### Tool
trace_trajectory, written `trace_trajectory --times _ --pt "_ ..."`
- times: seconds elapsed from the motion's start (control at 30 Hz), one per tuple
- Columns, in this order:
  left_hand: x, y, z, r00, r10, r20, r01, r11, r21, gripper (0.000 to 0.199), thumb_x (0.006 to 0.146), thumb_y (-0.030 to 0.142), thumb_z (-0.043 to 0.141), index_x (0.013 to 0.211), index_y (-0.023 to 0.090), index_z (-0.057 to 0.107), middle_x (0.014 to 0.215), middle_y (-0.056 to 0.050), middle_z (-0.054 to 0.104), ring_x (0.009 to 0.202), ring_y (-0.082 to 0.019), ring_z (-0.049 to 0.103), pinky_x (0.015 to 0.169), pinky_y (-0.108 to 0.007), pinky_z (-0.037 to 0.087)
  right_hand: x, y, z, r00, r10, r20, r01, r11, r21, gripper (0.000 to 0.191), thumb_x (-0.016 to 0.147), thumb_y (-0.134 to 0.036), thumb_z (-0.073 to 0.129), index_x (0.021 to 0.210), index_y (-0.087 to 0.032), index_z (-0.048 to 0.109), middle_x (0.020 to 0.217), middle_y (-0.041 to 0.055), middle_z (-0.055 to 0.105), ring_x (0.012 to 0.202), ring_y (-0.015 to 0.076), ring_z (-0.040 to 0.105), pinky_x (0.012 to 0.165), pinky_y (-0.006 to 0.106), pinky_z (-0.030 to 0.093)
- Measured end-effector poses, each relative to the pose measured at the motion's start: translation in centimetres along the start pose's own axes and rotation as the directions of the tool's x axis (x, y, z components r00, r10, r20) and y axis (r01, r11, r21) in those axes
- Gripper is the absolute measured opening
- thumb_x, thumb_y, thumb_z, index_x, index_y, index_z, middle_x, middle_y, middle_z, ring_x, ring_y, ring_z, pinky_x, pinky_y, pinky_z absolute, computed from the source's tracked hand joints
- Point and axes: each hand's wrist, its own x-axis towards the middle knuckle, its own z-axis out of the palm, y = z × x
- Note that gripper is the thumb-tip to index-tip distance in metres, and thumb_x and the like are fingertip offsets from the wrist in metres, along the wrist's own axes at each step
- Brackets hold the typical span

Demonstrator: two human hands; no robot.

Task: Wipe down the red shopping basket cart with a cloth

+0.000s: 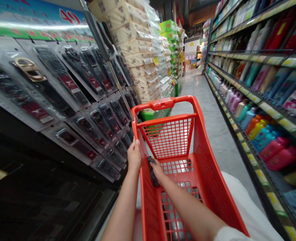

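A red plastic shopping basket cart point(208, 144) with grid walls stands in front of me, its raised handle at the far end. My left hand point(134, 156) is closed around the cart's left rim, thumb on top. Inside the basket, near the left wall, my right hand point(156, 171) grips a dark, small object point(152, 172) whose exact kind I cannot make out. The right forearm crosses over the basket's grid floor.
Packaged belts point(95, 75) hang on a rack at the left. Stacked tissue packs point(135, 50) stand beyond it. Shelves of bottles point(261, 134) line the right side. A grey tiled floor point(192, 83) runs between them.
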Motion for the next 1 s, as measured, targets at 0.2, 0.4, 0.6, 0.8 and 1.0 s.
trace_trajectory --times 0.2,0.4,0.6,0.8,1.0 --pt "0.2 -0.2 0.0 1.0 -0.011 -0.009 0.011 1.0 -0.009 0.03 0.09 0.028 0.057 0.113 0.016 0.071 0.129 -0.009 0.065 0.133 -0.025 0.048 0.116 -0.04 0.03 -0.5 -5.6 1.5 0.992 0.121 -0.026 -0.116 0.982 0.152 0.034 0.079 -0.031 0.053 0.109 -0.022 0.066 0.103 0.0036 0.073 0.093 0.02 0.068 0.085 0.035 0.054" --pt "0.4 -0.1 0.0 1.0 -0.022 -0.002 0.022 0.999 -0.023 0.031 0.089 0.029 0.059 0.115 0.015 0.07 0.134 -0.01 0.061 0.131 -0.024 0.05 0.115 -0.038 0.032 -1.3 -13.5 2.7 0.995 -0.069 0.065 0.055 0.978 0.201 0.044 0.075 -0.02 0.053 0.118 -0.022 0.064 0.121 0.0036 0.068 0.113 0.0189 0.062 0.103 0.035 0.046" --pt "0.6 -0.1 -0.2 0.999 -0.044 -0.01 0.043 0.998 -0.043 0.028 0.088 0.029 0.061 0.109 0.015 0.072 0.135 -0.009 0.06 0.135 -0.024 0.046 0.115 -0.038 0.031 -10.1 -9.9 0.6 0.986 0.119 0.121 -0.137 0.979 0.152 0.047 0.073 -0.015 0.054 0.116 -0.028 0.066 0.105 0.0012 0.073 0.1 0.0236 0.068 0.091 0.042 0.053" --pt "0.3 -0.1 0.1 0.998 -0.052 -0.023 0.05 0.996 -0.067 0.036 0.083 0.036 0.067 0.112 0.015 0.072 0.122 -0.009 0.069 0.131 -0.026 0.05 0.114 -0.042 0.034 -11.0 -12.9 0.9 0.977 0.204 0.06 -0.212 0.958 0.191 0.044 0.077 -0.018 0.051 0.119 -0.026 0.061 0.12 0.0027 0.068 0.109 0.0207 0.065 0.098 0.039 0.05" --pt "0.4 -0.2 0.4 0.996 -0.079 -0.028 0.077 0.995 -0.066 0.042 0.077 0.041 0.071 0.108 0.013 0.073 0.105 -0.009 0.075 0.12 -0.027 0.059 0.107 -0.043 0.041 -12.3 -13.0 0.6 0.999 -0.031 0.038 0.032 0.999 -0.021 0.053 0.077 -0.017 0.053 0.129 -0.024 0.058 0.136 0.0034 0.057 0.13 0.0187 0.049 0.115 0.037 0.031"
